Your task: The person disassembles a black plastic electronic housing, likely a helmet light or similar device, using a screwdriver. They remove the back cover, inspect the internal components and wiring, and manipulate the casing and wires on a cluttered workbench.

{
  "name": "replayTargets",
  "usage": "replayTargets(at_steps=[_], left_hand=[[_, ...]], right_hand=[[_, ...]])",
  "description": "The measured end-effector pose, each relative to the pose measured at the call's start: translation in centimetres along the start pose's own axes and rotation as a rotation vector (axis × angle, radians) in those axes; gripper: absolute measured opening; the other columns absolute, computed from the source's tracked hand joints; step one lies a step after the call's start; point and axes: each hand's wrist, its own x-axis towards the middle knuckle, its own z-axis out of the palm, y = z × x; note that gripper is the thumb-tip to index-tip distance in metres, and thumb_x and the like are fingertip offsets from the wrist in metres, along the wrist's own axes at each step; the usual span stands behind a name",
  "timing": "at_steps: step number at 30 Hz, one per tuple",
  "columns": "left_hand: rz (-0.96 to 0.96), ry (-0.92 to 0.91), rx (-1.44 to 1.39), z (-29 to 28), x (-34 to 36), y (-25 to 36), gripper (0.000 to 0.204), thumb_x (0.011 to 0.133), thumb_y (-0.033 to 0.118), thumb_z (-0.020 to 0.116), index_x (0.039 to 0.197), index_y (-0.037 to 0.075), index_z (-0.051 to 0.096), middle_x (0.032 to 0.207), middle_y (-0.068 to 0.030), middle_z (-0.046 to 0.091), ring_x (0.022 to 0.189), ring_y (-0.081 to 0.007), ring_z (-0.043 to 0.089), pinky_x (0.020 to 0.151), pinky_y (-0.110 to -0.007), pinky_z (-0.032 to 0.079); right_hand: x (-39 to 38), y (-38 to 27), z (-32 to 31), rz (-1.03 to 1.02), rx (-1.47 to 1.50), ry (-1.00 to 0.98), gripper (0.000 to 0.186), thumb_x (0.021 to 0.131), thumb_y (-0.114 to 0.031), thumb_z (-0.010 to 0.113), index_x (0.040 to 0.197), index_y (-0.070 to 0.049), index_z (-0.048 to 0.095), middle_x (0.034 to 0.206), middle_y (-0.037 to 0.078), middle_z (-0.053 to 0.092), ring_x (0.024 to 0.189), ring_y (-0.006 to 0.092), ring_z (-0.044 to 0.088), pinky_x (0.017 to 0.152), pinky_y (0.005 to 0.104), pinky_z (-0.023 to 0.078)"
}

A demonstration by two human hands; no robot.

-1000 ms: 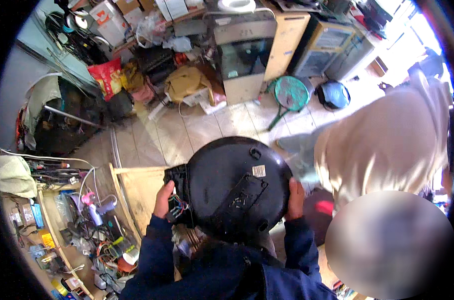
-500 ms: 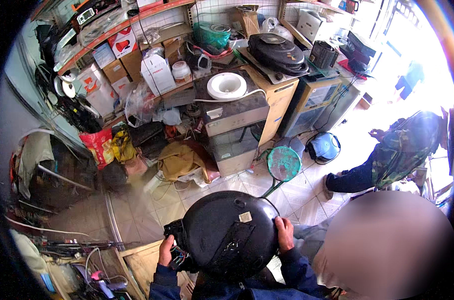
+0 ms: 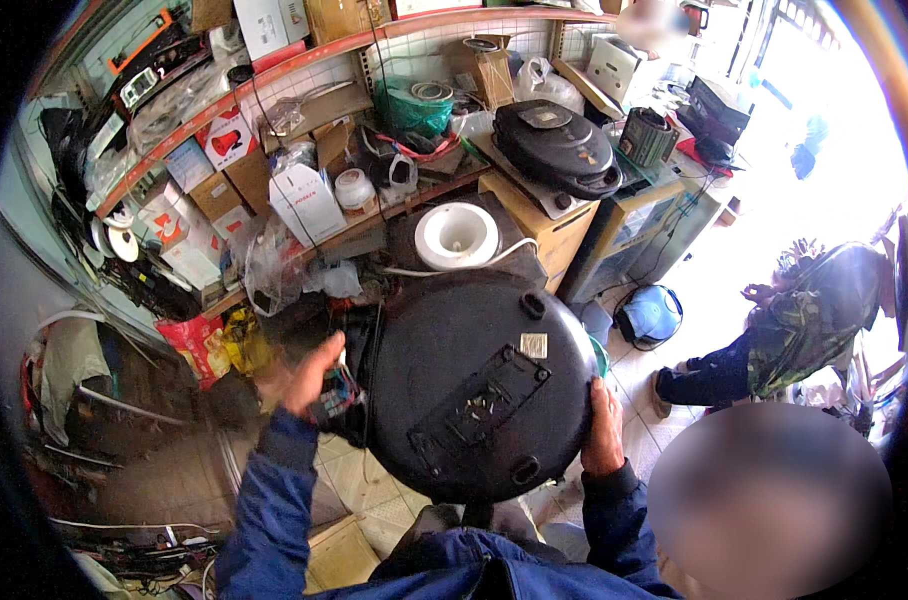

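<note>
I hold a round black electric griddle [image 3: 474, 350] up in front of me, its underside facing me. A recessed panel and a small pale label show on it. At its left side an opened black housing [image 3: 352, 375] has coloured wires showing. My left hand [image 3: 312, 378] grips that housing, its fingers partly hidden and slightly blurred. On the right edge my right hand [image 3: 603, 430] is closed round the rim, with the fingers behind it out of sight. The griddle covers most of the green stool behind it.
Ahead, a white ring-shaped appliance [image 3: 456, 236] sits on a cabinet. A similar black griddle [image 3: 554, 145] lies on the bench to its right. A blue rice cooker [image 3: 650, 318] stands on the floor. Two people are at the right, one in a camouflage jacket [image 3: 814, 330]. Boxes crowd the shelves.
Both my hands have raised the griddle up and away from my lap, toward the cabinet. It now hides the stool and the cabinet front. Both hands have kept hold of it.
</note>
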Motion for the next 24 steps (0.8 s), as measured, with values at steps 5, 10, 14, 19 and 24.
replayTargets(at_steps=[5, 10, 14, 19, 24], left_hand=[[0.176, -0.013, 0.293, 0.6, 13.0, 11.0, 0.051, 0.099, 0.054, 0.063, 0.123, 0.010, 0.071, 0.103, -0.0003, 0.074, 0.087, -0.0107, 0.069, 0.077, -0.030, 0.056], [-0.034, -0.254, 0.353, 3.5, 23.3, 19.0, 0.041, 0.097, 0.055, 0.067, 0.107, 0.016, 0.073, 0.083, 0.0061, 0.071, 0.065, -0.0057, 0.064, 0.058, -0.026, 0.053], [-0.053, -0.278, 0.272, 5.0, 31.6, 20.1, 0.037, 0.098, 0.052, 0.067, 0.106, 0.017, 0.072, 0.079, 0.0055, 0.070, 0.059, -0.0070, 0.063, 0.054, -0.024, 0.053], [-0.135, -0.359, 0.380, 5.5, 40.9, 20.6, 0.035, 0.093, 0.052, 0.074, 0.090, 0.018, 0.071, 0.070, 0.0053, 0.063, 0.053, -0.0098, 0.060, 0.050, -0.028, 0.050], [-0.164, -0.405, 0.439, 7.6, 45.4, 20.9, 0.036, 0.092, 0.053, 0.075, 0.094, 0.017, 0.071, 0.076, 0.0070, 0.064, 0.057, -0.0073, 0.059, 0.052, -0.027, 0.049]], right_hand=[[6.5, -2.8, 4.8, 0.034, 0.285, 0.059, 0.047, 0.104, -0.041, 0.061, 0.123, 0.003, 0.061, 0.112, 0.007, 0.062, 0.102, 0.0167, 0.054, 0.094, 0.0323, 0.044], [12.5, -2.1, 8.8, 0.025, 0.339, 0.140, 0.053, 0.101, -0.052, 0.063, 0.122, -0.003, 0.058, 0.116, 0.007, 0.062, 0.105, 0.0175, 0.056, 0.099, 0.0349, 0.044], [15.3, -0.2, 11.7, 0.068, 0.346, 0.239, 0.056, 0.100, -0.051, 0.065, 0.126, -0.001, 0.054, 0.123, 0.010, 0.061, 0.111, 0.0197, 0.056, 0.102, 0.0358, 0.043], [17.8, 1.9, 14.5, 0.026, 0.243, 0.337, 0.054, 0.101, -0.045, 0.065, 0.123, 0.002, 0.053, 0.124, 0.012, 0.061, 0.113, 0.0198, 0.055, 0.105, 0.0357, 0.041], [18.0, -0.5, 17.6, 0.082, 0.211, 0.410, 0.059, 0.099, -0.045, 0.068, 0.128, 0.004, 0.053, 0.123, 0.013, 0.061, 0.112, 0.0222, 0.056, 0.103, 0.0383, 0.043]])
